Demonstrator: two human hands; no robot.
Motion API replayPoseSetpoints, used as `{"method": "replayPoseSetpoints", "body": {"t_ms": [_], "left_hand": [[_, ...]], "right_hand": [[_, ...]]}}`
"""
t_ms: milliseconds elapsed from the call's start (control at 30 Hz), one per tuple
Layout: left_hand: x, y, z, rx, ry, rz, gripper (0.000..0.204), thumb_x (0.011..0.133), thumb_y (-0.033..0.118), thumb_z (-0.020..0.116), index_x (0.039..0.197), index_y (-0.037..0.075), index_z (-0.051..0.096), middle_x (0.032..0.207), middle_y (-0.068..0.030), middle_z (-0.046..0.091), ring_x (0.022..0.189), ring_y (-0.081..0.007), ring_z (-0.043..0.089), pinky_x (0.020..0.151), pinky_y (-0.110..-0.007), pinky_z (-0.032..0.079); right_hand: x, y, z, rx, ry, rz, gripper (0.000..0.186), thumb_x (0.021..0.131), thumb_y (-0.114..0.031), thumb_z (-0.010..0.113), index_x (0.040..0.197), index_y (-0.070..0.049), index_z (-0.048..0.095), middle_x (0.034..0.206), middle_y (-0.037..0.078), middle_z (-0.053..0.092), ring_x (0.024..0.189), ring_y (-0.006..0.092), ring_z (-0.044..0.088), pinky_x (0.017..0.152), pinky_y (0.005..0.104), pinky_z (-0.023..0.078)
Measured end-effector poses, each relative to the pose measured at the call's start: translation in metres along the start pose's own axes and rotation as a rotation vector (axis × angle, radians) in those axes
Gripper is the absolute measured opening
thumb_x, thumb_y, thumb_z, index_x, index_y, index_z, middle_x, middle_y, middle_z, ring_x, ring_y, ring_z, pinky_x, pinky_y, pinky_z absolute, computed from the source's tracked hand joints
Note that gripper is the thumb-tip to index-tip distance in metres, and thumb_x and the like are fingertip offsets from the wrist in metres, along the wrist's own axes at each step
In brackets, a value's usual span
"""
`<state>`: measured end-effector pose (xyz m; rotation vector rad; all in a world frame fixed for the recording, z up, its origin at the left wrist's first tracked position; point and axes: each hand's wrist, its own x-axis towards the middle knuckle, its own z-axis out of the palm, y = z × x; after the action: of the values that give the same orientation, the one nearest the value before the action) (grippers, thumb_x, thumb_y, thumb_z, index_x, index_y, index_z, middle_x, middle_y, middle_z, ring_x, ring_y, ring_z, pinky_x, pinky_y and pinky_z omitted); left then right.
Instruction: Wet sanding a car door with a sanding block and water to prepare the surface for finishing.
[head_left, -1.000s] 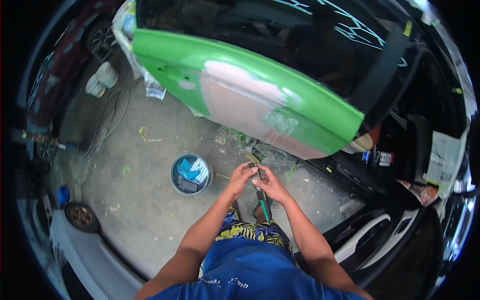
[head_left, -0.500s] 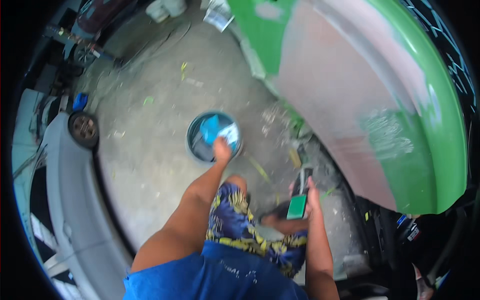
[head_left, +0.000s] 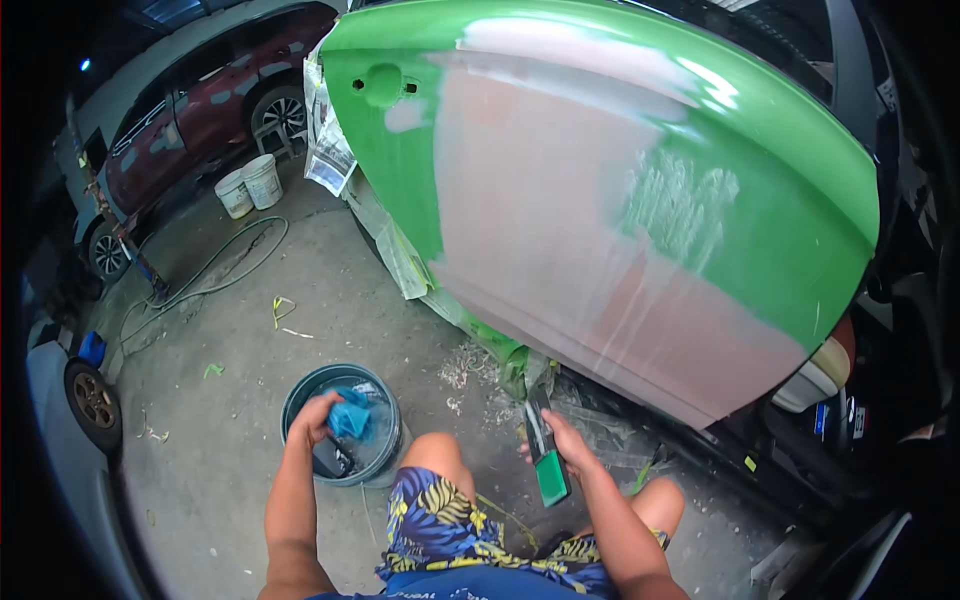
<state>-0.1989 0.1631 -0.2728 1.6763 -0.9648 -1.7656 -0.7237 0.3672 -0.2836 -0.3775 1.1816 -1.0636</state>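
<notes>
Head view: we crouch before a green door (head_left: 620,190) whose middle is already sanded back to a dull pinkish patch — a wide area reaching from the handle recess down to the lower edge, with pale wet streaks running down its right part. We judge the work well along but unfinished: glossy green remains around the patch, and the streaked zone looks only partly worked. Our left hand (head_left: 318,418) reaches into the bucket (head_left: 296,398) on the floor, fingers closed on a blue cloth (head_left: 350,414) that lies at the fingertips, over the water; a dark object sits just below it in the bucket. Our right hand (head_left: 566,445) is wrapped around a green block (head_left: 546,462) — the block runs through the palm, its green end sticking out below the fingers, its dark upper end pointing toward the door's lower edge, near it but apart.
</notes>
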Motion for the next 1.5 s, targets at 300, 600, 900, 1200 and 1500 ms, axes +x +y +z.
{"method": "replayPoseSetpoints", "body": {"t_ms": [300, 600, 900, 1200, 1500], "left_hand": [[-0.082, 0.358, 0.141, -0.096, -0.085, 0.901, 0.026, 0.098, 0.022, 0.068, 0.113, 0.001, 0.069, 0.099, -0.0083, 0.072, 0.086, -0.0204, 0.073, 0.074, -0.037, 0.062], [-0.104, 0.576, 0.405, 0.057, 0.453, 1.553, 0.070, 0.086, 0.056, 0.078, 0.124, -0.001, 0.068, 0.125, -0.0255, 0.069, 0.115, -0.0426, 0.067, 0.105, -0.050, 0.050], [-0.253, 0.389, 0.658, 0.252, 0.103, 2.390, 0.045, 0.075, 0.041, 0.089, 0.106, 0.013, 0.074, 0.113, -0.0136, 0.070, 0.109, -0.0400, 0.064, 0.096, -0.053, 0.049], [-0.122, 0.493, 0.458, 0.328, 0.739, 1.816, 0.048, 0.089, 0.034, 0.074, 0.128, 0.006, 0.070, 0.124, -0.0198, 0.071, 0.114, -0.0422, 0.065, 0.102, -0.051, 0.050], [-0.005, 0.278, 0.152, 0.706, 0.321, 1.230, 0.054, 0.094, 0.047, 0.073, 0.109, -0.004, 0.068, 0.097, -0.0233, 0.072, 0.087, -0.0349, 0.068, 0.080, -0.046, 0.053]], "right_hand": [[-0.013, -0.028, -0.022, -0.339, -0.127, -0.015, 0.044, 0.111, -0.044, 0.052, 0.127, -0.003, 0.057, 0.100, 0.013, 0.069, 0.083, 0.0282, 0.076, 0.067, 0.0451, 0.065], [-0.094, -0.054, -0.001, -0.911, 0.126, -0.248, 0.076, 0.103, -0.058, 0.055, 0.159, -0.008, 0.046, 0.144, 0.028, 0.063, 0.136, 0.0413, 0.060, 0.113, 0.0445, 0.045], [-0.059, -0.049, -0.027, -0.909, 0.218, -0.211, 0.078, 0.102, -0.060, 0.057, 0.159, -0.007, 0.045, 0.146, 0.028, 0.062, 0.137, 0.0398, 0.059, 0.114, 0.0441, 0.044], [-0.084, -0.050, -0.030, -0.878, 0.242, -0.228, 0.076, 0.103, -0.058, 0.059, 0.158, -0.007, 0.048, 0.137, 0.026, 0.067, 0.129, 0.0365, 0.064, 0.109, 0.0408, 0.047], [-0.176, -0.222, 0.045, -1.248, 0.484, -1.129, 0.065, 0.093, -0.024, 0.081, 0.150, -0.006, 0.056, 0.142, 0.020, 0.063, 0.133, 0.0340, 0.060, 0.114, 0.0434, 0.046]]}}
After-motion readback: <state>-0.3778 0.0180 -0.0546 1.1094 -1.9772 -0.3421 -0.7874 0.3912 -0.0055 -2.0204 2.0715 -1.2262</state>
